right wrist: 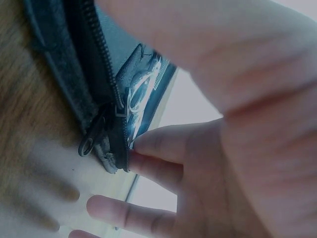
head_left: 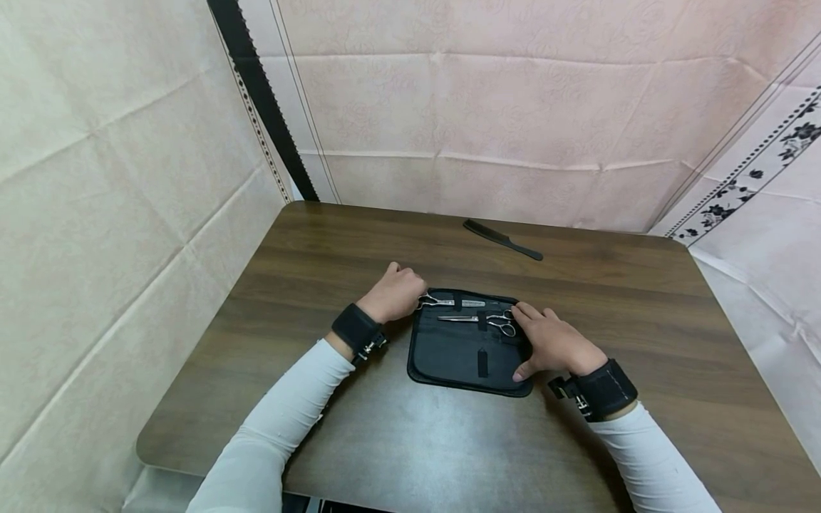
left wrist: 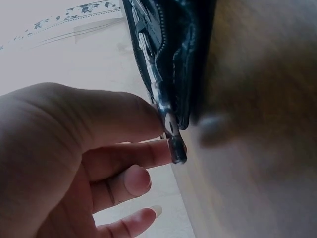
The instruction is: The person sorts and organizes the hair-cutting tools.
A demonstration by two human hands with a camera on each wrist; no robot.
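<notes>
White sleeves (head_left: 272, 427) crossed the table (head_left: 365, 235); the left grip (head_left: 395, 293) pinched the upper scissors (head_left: 444, 303) in the black case (head_left: 449, 360) and the right grip (head_left: 554, 342) rested spread on its edge (angled pulling could have snagged the strap (head_left: 458, 301)).

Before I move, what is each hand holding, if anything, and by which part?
The left hand pinches the upper scissors by the handle; the right hand only touches the black case along its right edge.
</notes>
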